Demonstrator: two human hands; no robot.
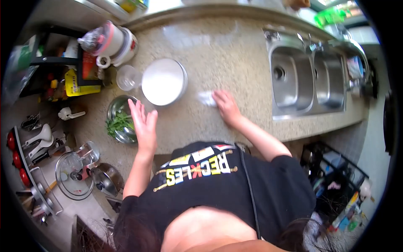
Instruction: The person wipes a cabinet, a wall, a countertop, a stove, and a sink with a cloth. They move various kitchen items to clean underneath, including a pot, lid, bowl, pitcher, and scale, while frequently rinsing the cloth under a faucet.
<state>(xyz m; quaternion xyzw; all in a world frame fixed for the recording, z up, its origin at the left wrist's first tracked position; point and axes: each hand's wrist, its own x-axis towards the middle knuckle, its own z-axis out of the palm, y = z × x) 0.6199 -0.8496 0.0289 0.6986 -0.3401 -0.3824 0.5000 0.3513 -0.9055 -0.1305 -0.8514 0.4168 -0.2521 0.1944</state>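
Observation:
My left hand (145,126) is raised beside a metal bowl (121,101) of green leaves (120,122), its fingers stretched out and holding nothing. In this view its fingertips overlap the bowl's right edge. The fingers of my right hand (227,108) hold a small, crumpled white piece (206,98), paper or plastic by its look, blurred and low over the counter. Between and beyond the two hands sits a round white lid or plate (163,82) on a container. Left of it stands a clear glass (127,78).
A double steel sink (292,80) is set in the speckled counter (218,54) on the right. Stacked white containers (121,46) and a yellow pouch (79,84) stand at the back left. Nearer on the left are a pot (108,178), a glass lid (69,178) and a utensil rack (42,193).

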